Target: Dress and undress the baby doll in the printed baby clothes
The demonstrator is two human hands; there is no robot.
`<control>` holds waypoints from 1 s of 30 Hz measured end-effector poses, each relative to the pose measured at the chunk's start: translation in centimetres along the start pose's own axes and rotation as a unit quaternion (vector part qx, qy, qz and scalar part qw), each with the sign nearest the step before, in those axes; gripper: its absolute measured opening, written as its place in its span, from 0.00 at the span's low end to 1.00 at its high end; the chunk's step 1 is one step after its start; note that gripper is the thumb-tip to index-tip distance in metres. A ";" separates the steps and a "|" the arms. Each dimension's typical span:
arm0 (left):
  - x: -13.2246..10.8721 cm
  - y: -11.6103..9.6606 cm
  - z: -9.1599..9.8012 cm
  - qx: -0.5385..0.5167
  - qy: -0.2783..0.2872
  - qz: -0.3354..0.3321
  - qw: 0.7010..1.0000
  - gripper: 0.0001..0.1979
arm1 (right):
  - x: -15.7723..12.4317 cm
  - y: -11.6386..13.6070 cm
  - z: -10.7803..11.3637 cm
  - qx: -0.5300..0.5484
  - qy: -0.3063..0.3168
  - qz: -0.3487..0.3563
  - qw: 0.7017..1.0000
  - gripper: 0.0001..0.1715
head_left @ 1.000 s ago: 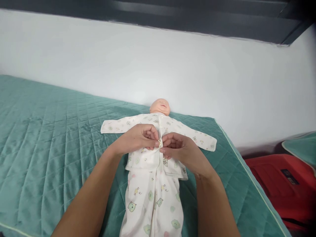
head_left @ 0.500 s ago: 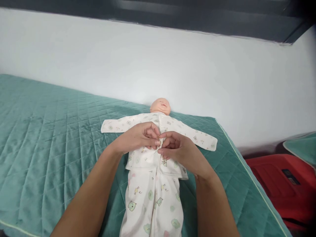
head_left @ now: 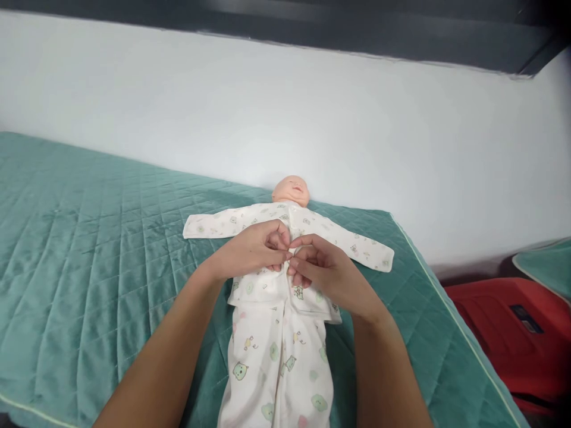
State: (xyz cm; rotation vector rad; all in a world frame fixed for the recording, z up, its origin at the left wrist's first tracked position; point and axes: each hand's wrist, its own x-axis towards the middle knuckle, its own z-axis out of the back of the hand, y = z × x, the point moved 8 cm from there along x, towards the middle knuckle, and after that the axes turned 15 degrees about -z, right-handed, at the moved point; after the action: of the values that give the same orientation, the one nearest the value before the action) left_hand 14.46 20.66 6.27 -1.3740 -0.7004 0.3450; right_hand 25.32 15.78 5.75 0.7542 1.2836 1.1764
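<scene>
Pinching one shirt [head_left: 307, 222], two hands [head_left: 257, 247] [head_left: 329, 268]

- No text can be read.
- A dark rectangular label [head_left: 527, 319], paler toward its lower end, sits on the red object [head_left: 486, 336] beyond the right edge of the green quilted cover [head_left: 111, 249]; any lettering is too small and blurred.

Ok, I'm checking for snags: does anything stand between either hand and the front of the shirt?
Nothing visible does. The left hand and right hand are both right at the front of the shirt, though they hide exactly what their fingertips hold.
</scene>
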 end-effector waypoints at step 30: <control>-1.0 2.5 8.0 0.348 -0.279 -0.133 0.885 0.19 | 1.7 -2.4 6.7 -0.015 -0.327 0.100 0.940 0.28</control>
State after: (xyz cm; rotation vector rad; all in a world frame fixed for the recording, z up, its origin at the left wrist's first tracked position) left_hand 9.05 26.73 3.93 -0.4697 -1.0907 0.7064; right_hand 32.18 17.91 4.25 1.1547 0.6416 0.9748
